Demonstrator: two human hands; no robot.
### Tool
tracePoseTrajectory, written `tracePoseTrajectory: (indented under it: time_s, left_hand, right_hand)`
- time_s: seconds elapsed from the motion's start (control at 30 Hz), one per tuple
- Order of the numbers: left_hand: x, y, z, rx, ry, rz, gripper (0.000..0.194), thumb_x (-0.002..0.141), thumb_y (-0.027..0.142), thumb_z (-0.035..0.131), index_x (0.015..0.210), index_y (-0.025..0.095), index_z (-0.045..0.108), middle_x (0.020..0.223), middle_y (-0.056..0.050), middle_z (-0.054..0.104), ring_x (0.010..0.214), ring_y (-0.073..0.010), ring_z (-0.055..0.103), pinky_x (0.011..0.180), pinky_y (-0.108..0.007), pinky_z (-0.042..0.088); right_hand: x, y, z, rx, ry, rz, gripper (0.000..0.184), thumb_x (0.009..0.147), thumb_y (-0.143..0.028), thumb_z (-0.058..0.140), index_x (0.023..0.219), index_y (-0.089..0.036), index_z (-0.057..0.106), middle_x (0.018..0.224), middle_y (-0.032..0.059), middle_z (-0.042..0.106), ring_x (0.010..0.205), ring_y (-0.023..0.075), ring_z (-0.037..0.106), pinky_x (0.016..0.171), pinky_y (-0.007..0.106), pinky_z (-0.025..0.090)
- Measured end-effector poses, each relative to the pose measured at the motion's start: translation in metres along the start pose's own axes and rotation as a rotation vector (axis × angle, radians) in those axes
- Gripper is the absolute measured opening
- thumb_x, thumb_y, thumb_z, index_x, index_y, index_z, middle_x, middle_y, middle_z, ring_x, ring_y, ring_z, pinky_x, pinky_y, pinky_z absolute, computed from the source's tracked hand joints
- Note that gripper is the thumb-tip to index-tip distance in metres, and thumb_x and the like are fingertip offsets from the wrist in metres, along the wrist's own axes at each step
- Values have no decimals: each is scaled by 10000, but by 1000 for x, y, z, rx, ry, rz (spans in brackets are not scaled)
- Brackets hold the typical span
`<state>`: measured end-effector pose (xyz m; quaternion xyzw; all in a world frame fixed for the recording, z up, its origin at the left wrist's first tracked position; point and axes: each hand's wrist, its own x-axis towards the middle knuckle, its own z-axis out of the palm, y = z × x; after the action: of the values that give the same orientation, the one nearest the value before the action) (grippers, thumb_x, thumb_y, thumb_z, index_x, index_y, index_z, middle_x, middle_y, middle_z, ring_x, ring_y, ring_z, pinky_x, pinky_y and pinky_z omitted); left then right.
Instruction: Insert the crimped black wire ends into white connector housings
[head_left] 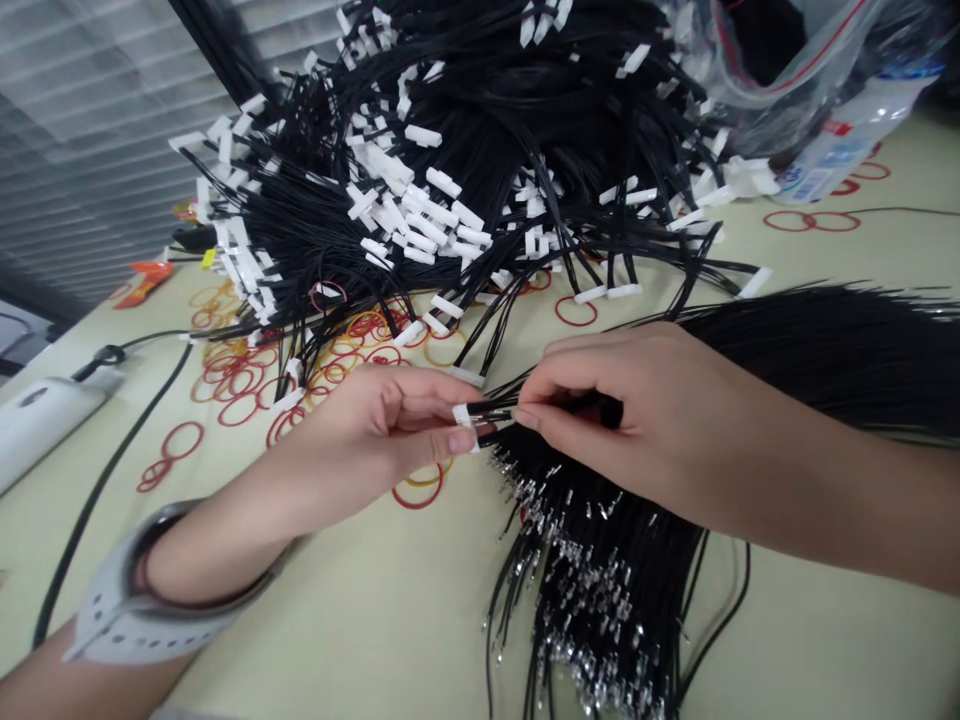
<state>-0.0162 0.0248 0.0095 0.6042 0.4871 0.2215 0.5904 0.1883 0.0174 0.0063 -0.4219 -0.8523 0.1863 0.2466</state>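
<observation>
My left hand (390, 425) pinches a small white connector (463, 420) between thumb and fingers. My right hand (630, 410) is closed on thin black wires (499, 412) whose ends meet that connector. Beneath my right hand a bundle of loose black wires with metal terminals (592, 580) fans toward the front edge. A big heap of black wires fitted with white connectors (450, 170) lies just behind both hands. A grey strap (135, 600) wraps my left wrist.
Red and yellow rubber bands (247, 385) are scattered on the pale green table (360, 620) at the left. A white device (41, 415) with a black cable sits at the far left. Plastic bags (810, 70) lie at the back right.
</observation>
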Motion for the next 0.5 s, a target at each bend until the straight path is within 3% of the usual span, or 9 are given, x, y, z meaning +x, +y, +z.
tracePoseTrajectory:
  time_s: [0.5]
  left_hand:
    - [3,-4,-4,-97,-56,37,200,720,101,659,870,226,709,708,48,716,583,-39,591,518,-100,404]
  right_hand:
    - [0,-3,-5,2,14,53,166,753,-176,552,595,-190,602,461,-94,481,392,14,333,443,214,261]
